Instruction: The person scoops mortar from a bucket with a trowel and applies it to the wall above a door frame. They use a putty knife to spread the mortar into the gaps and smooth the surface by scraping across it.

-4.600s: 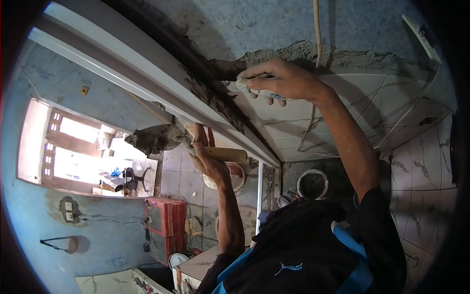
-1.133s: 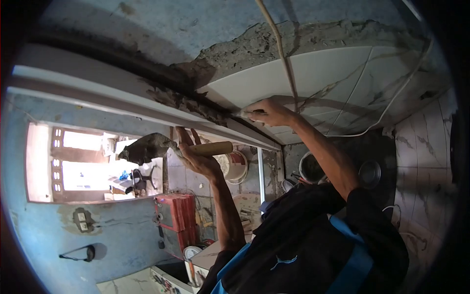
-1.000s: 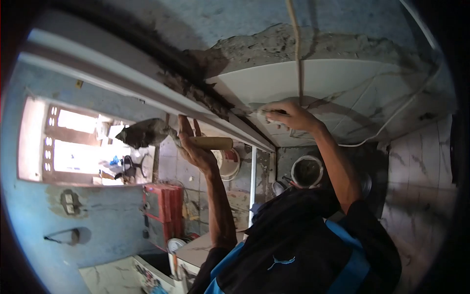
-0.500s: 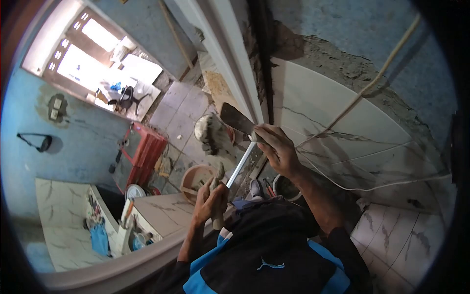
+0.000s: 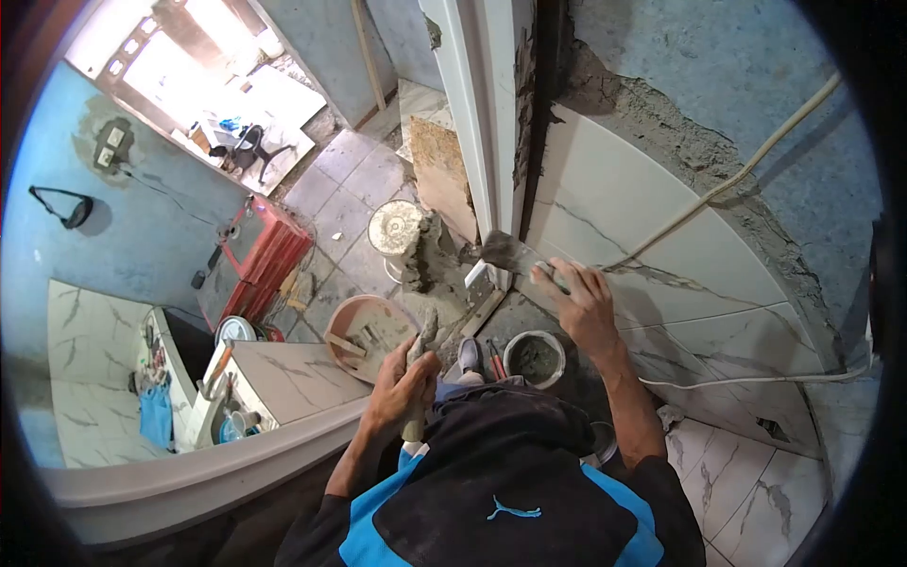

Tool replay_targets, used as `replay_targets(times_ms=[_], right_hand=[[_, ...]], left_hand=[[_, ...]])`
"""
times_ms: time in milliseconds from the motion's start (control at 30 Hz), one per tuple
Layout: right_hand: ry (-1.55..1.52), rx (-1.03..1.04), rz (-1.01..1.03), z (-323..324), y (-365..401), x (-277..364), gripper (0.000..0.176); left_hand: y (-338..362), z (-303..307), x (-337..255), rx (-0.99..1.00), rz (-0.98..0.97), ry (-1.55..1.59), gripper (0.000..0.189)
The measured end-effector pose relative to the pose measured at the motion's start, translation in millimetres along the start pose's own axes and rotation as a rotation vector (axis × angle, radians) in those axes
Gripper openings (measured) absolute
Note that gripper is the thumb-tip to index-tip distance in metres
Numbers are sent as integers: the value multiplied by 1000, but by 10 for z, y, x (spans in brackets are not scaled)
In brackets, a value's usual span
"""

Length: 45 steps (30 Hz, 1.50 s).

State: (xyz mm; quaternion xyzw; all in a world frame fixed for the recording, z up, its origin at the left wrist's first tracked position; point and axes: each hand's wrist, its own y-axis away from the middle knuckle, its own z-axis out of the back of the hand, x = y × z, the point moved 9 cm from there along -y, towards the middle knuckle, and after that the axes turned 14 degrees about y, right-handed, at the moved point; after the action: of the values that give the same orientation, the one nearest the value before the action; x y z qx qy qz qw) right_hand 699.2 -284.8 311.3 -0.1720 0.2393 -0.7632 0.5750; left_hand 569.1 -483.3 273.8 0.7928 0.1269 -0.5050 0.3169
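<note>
My left hand (image 5: 402,383) is closed around a mud-covered, stick-like tool (image 5: 416,392) held near my waist. In my right hand (image 5: 586,307) is the handle of a putty knife (image 5: 510,253), its dark blade pointing left at the foot of the white door frame (image 5: 487,123). A short white strip (image 5: 475,274) shows just below the blade; what holds it cannot be made out. White marbled tiles (image 5: 614,198) cover the wall to the right of the blade.
A bucket of grey mortar (image 5: 535,359) stands by my feet, with a pink basin (image 5: 370,333) to its left. Beyond are a white lidded bucket (image 5: 397,228) and a red cabinet (image 5: 269,265). A cable (image 5: 718,189) crosses the right wall.
My right hand has moved right and down with the putty knife. The long white strip between my hands now shows only as a short piece near the blade. The view has shifted.
</note>
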Motion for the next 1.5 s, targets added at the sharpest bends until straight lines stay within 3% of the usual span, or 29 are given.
replay_targets(times_ms=[67,133,167,233,367,733,800,833,867,933,967,1000,1067,1100,1167,1200,1333,1367,1400,1500], right_hand=[[-30,22,-136,11,104,-115,55],[-17,28,-137,238,80,-65,52],[34,38,-85,363,-13,13,51],[137,81,11,493,-153,133,47],[200,100,132,463,-307,311,46],[304,347,122,100,-82,435,46],[205,428,33,-29,95,335,44],[163,335,-35,19,139,226,37],[168,326,-61,-26,142,182,37],[-533,75,-495,10,250,-124,32],[-719,69,-717,-121,304,-205,32],[-717,53,-739,-183,260,-161,32],[-1020,-105,-1141,-499,365,-175,33],[-1105,-159,-1198,-597,298,-117,34],[-1150,-348,-1193,-715,61,-47,37],[-1156,-325,-1236,-773,7,14,38],[-1099,-593,-1257,-909,-263,152,41],[-835,-713,-1216,-686,-336,144,42],[-1173,-602,-1260,-873,-408,201,45],[-1095,-574,-1217,-1112,-556,278,46]], left_hand=[[-52,33,-26,-8,-13,-112,26],[-72,85,-22,-46,-44,-319,24],[-92,77,5,-40,-40,-322,24],[-164,106,-13,-99,-64,-624,30],[-207,-16,-38,-93,-116,-781,31],[-320,-92,-8,-87,-171,-895,26],[-295,-50,-308,-203,-452,-892,26],[-359,153,-195,-271,-201,-624,25],[-444,169,-249,-250,-208,-642,25],[-529,223,-428,-236,-335,-335,23],[-562,146,-510,-202,-323,-232,25],[-655,68,-560,-181,-320,-248,25],[-767,-15,-810,-206,-490,-150,35],[-888,-123,-892,-183,-494,-168,35],[-971,-278,-1187,-139,-725,9,49],[-1059,-334,-1261,-32,-718,52,51],[-1278,-619,-1510,41,-744,47,55],[-1317,-659,-1538,40,-727,109,55],[-1368,-686,-1543,37,-711,175,55],[-1492,-789,-1573,65,-721,176,55]])
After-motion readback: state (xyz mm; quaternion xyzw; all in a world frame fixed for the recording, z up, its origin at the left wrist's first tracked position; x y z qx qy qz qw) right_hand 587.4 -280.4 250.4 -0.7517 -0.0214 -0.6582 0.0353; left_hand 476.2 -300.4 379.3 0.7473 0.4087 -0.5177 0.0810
